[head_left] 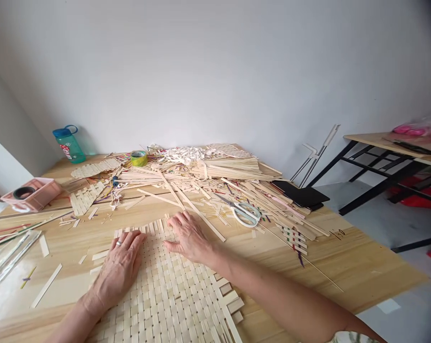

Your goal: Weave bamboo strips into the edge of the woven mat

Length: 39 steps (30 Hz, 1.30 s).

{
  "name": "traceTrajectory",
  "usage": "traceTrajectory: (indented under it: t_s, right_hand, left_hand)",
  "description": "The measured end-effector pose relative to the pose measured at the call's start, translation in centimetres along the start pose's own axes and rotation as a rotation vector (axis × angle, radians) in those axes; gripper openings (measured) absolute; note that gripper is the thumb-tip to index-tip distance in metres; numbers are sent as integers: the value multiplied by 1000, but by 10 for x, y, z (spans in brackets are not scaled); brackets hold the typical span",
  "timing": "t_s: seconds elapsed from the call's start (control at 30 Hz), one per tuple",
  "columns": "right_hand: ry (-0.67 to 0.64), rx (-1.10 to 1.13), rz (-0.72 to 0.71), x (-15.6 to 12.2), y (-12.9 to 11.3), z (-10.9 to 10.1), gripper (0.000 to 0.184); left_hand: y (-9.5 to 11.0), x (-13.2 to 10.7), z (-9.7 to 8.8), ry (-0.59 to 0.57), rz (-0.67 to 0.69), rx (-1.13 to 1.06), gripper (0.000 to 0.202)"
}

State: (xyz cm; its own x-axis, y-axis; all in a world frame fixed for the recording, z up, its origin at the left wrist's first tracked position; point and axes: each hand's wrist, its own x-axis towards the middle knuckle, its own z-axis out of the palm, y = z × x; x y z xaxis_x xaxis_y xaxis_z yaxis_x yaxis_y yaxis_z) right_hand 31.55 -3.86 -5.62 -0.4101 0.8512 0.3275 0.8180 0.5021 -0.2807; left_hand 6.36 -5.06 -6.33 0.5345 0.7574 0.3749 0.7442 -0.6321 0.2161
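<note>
A pale woven mat of flat bamboo strips (pixel 172 295) lies on the wooden table (pixel 361 267) in front of me. My left hand (pixel 120 264), with a ring on one finger, rests flat on the mat's far left corner, fingers stretched out. My right hand (pixel 188 236) lies palm down on the mat's far edge, fingers spread toward the loose strip ends. Neither hand holds anything.
A big heap of loose bamboo strips (pixel 201 174) covers the table's far half. White-handled scissors (pixel 242 212) lie right of my hands. A tape roll (pixel 139 157), a teal water bottle (pixel 69 144), a pink tray (pixel 33 194) and a black pad (pixel 301 194) stand around. Another table (pixel 390 143) is at right.
</note>
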Motion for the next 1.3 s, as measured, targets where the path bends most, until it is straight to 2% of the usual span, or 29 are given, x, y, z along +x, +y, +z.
traceTrajectory:
  t_s: [0.13,0.23,0.3,0.37,0.43,0.5,0.57,0.6,0.67,0.8,0.9,0.97,1.03,1.13,1.2,1.3]
  right_hand:
    - [23,0,-15,-3,0,-7,40]
    - [75,19,-37,-8,8,-11,31]
    - [114,32,-36,-11,16,-12,25]
    - [139,37,-42,-12,23,-12,21]
    - [134,25,-51,-13,29,-11,18]
    - [115,6,-53,-13,31,-11,16]
    - [103,-5,-58,-13,31,-12,15]
    - [102,-13,-63,-13,30,-13,14]
    - [109,-54,-72,-15,30,-16,11]
    - [82,-207,-7,-21,36,-21,8]
    - [25,-224,62,-27,33,-30,21]
    - [47,-173,74,-28,23,-37,27]
    - [103,-90,46,-28,12,-42,21]
    - [122,-10,-110,-24,1,-41,8]
    - [78,-11,-177,-24,-2,-38,14]
    - [-10,-42,-177,-27,-3,-34,8]
  left_hand:
    - [4,6,-15,-51,-35,-172,34]
    - [9,9,-37,-81,-74,-208,24]
    - [12,8,-55,-134,-128,-241,28]
    - [13,6,-73,-280,-160,-297,40]
    - [12,2,-87,-513,-147,-376,47]
    - [9,-1,-95,-737,-129,-444,45]
    - [4,-2,-96,-850,-150,-459,36]
    - [2,-3,-95,-853,-177,-442,33]
    - [-2,-3,-92,-775,-241,-369,32]
    - [-11,-3,-92,-459,-333,-191,17]
    - [-17,-2,-96,-249,-361,-81,24]
    - [-19,-2,-95,-159,-383,-24,28]
    - [-21,-1,-92,-109,-403,18,29]
    - [-21,0,-82,-105,-412,62,25]
    - [-17,0,-75,-126,-402,85,22]
    - [-8,1,-64,-168,-360,109,20]
